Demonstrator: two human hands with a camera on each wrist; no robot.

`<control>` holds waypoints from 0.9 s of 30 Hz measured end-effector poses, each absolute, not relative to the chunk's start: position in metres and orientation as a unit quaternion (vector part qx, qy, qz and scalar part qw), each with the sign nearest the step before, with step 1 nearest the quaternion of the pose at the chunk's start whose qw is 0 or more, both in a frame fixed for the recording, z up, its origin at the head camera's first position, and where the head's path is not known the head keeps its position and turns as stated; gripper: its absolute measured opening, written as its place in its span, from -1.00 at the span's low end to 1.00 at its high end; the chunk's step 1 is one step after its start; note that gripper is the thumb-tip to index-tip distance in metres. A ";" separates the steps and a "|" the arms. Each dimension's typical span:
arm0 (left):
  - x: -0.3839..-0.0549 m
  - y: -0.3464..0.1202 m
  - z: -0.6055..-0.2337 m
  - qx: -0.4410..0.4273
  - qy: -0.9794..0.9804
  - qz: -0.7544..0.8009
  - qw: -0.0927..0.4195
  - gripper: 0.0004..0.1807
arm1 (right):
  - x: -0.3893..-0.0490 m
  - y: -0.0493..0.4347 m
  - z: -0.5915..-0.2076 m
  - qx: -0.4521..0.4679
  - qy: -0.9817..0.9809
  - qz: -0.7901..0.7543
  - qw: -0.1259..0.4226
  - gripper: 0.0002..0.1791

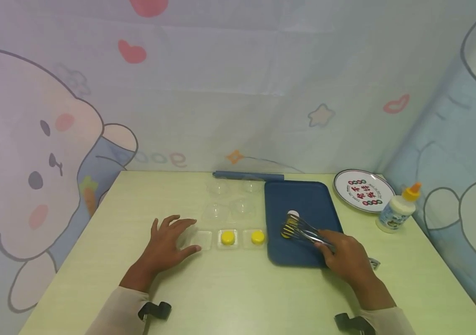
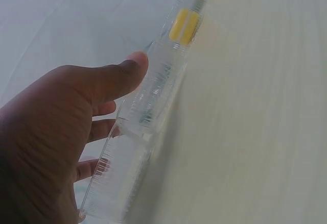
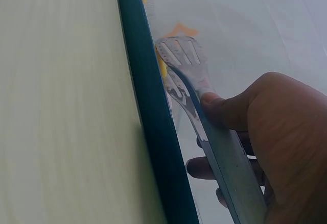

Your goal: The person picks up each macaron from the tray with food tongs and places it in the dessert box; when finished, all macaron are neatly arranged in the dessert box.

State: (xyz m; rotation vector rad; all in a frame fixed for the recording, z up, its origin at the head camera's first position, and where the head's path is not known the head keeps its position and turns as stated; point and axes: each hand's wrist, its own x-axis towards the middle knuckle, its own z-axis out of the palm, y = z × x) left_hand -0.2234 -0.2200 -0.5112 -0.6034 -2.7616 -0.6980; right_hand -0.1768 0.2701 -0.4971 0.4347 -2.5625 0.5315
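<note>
My right hand grips metal tongs with slotted ends. Their tips are at a yellow round piece on the blue tray; whether they pinch it is hard to tell. Just behind the tips lies a white round piece. With thumb and fingers spread, my left hand rests beside the left end of a clear plastic container. Two of its compartments hold yellow round pieces, one in the middle and one on the right. The left compartment holds nothing visible.
Clear domed lids stand behind the compartments. A blue rod lies along the table's back edge. Right of the tray are a white plate with red print and a glue-like bottle with an orange-yellow cap.
</note>
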 end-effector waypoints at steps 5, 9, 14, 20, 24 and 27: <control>-0.223 -0.220 -0.511 -0.205 -0.943 -0.237 0.113 -0.23 | -0.176 0.270 -0.496 0.153 -0.943 0.194 0.222 -0.61; -0.223 -0.220 -0.511 -0.205 -0.943 -0.237 0.115 -0.24 | -0.176 0.270 -0.495 0.144 -0.948 0.194 0.205 -0.61; -0.222 -0.220 -0.511 -0.204 -0.943 -0.235 0.115 -0.24 | -0.176 0.270 -0.495 0.139 -0.951 0.192 0.198 -0.61; -0.223 -0.220 -0.512 -0.207 -0.943 -0.232 0.116 -0.22 | -0.176 0.271 -0.496 0.144 -0.949 0.180 0.215 -0.61; -0.223 -0.219 -0.511 -0.210 -0.942 -0.231 0.123 -0.22 | -0.176 0.269 -0.497 0.158 -0.939 0.179 0.247 -0.60; -0.223 -0.219 -0.510 -0.209 -0.943 -0.228 0.121 -0.23 | -0.175 0.267 -0.497 0.169 -0.928 0.180 0.279 -0.58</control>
